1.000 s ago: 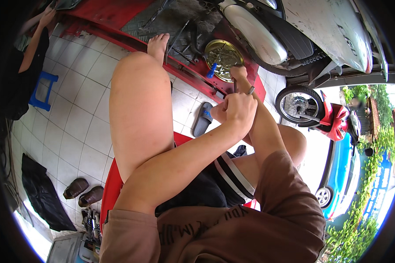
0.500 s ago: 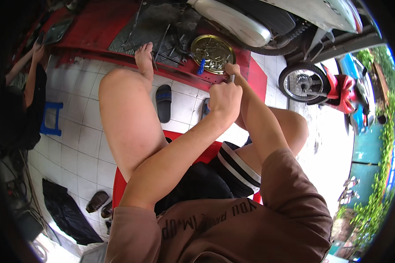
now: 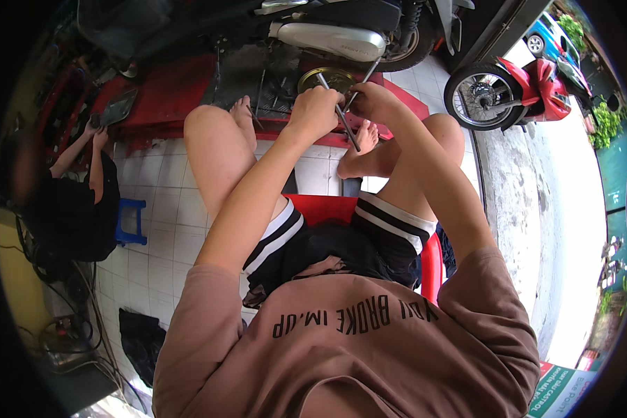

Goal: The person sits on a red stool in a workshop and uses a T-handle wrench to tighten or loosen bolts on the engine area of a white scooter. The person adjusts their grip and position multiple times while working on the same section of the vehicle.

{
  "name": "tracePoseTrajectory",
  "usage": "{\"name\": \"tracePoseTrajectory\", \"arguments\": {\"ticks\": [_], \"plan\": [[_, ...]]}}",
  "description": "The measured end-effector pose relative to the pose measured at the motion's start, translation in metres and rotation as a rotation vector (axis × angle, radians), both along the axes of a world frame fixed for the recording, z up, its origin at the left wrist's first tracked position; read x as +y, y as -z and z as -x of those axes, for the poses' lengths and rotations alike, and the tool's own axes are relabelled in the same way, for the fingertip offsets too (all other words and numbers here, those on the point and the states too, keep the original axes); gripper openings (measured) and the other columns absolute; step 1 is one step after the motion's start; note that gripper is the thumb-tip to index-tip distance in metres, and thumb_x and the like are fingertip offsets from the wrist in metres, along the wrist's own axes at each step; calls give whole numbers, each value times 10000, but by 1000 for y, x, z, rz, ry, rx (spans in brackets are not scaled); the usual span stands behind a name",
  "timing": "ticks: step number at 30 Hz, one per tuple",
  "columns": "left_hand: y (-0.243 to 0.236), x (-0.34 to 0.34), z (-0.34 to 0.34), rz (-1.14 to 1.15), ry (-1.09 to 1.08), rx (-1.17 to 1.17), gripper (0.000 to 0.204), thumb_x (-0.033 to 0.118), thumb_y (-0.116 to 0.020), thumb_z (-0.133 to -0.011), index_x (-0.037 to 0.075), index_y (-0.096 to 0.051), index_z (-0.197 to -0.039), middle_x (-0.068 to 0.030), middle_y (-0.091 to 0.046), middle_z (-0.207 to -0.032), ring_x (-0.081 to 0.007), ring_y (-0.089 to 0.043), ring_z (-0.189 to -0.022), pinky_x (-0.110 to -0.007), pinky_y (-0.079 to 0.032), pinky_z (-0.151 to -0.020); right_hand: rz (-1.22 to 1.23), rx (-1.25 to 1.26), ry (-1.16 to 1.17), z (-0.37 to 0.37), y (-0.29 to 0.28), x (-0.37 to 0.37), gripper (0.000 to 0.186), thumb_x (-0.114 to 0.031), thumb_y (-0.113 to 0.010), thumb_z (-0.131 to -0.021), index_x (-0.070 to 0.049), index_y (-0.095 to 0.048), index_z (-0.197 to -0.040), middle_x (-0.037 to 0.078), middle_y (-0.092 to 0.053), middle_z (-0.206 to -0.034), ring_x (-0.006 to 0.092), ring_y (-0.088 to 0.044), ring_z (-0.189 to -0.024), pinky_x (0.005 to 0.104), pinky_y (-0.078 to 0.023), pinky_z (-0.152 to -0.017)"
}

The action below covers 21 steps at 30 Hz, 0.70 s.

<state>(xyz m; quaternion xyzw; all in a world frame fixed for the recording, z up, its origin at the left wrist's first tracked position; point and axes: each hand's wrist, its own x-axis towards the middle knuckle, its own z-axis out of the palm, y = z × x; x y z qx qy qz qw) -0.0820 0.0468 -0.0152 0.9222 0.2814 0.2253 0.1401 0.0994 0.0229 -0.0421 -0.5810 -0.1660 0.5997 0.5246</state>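
My left hand (image 3: 315,111) is closed around one bar of a metal T-handle wrench (image 3: 349,131), whose crossbar slants down toward my knees. Close beside it, my right hand (image 3: 370,102) is closed at the wrench's shaft, which points up and away toward the motorbike. The fingers of the right hand are partly hidden. Just beyond both hands lies a round gold-coloured tray (image 3: 316,74), its contents largely covered by the hands and the wrench.
A motorbike (image 3: 327,43) stands on a red platform (image 3: 161,94) ahead. Another person (image 3: 76,188) sits at the left by a blue stool (image 3: 131,219). A red motorbike (image 3: 536,90) stands at the right. My bare feet (image 3: 360,146) are near the platform's edge.
The wrench was mostly hidden behind my hands and now shows in full between them. My left hand has moved up and left. The whole view has shifted, and my right foot has come into sight.
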Motion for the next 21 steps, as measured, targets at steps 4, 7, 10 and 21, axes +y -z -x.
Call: {"name": "tracePoseTrajectory", "arguments": {"ticks": [4,7,10,21], "plan": [[20,-9,4,-39,73,50,246,55,-601,-678,91,-699,-900,-175,-658,-759,-345,-643,-759,-435,-514,-720,-18,160,-72,-10,39,-19,167,-157,-572,-842,-19,-550,-935,108,-596,-865,227,-587,-801,380,-475,-746],[37,-18,-1,-29,174,141,272,83,-618,-699,89,-668,-966,-172,-659,-774,-351,-641,-775,-438,-511,-727,-14,309,27,-13,86,-11,125,-135,-589,-819,-31,-572,-886,94,-601,-798,224,-600,-715,369,-489,-713],[52,-19,10,-8,179,216,306,125,-644,-720,90,-633,-1024,-171,-658,-775,-353,-640,-797,-444,-508,-731,19,155,36,3,81,-19,190,-117,-616,-832,27,-564,-945,132,-584,-861,233,-585,-776,346,-482,-695],[81,-24,-26,-36,167,261,373,219,-649,-798,97,-568,-1140,-164,-662,-848,-348,-638,-838,-450,-506,-725,26,-129,272,-24,115,1,158,-26,-445,-833,25,-584,-778,127,-558,-630,215,-562,-520,339,-425,-436]]}}
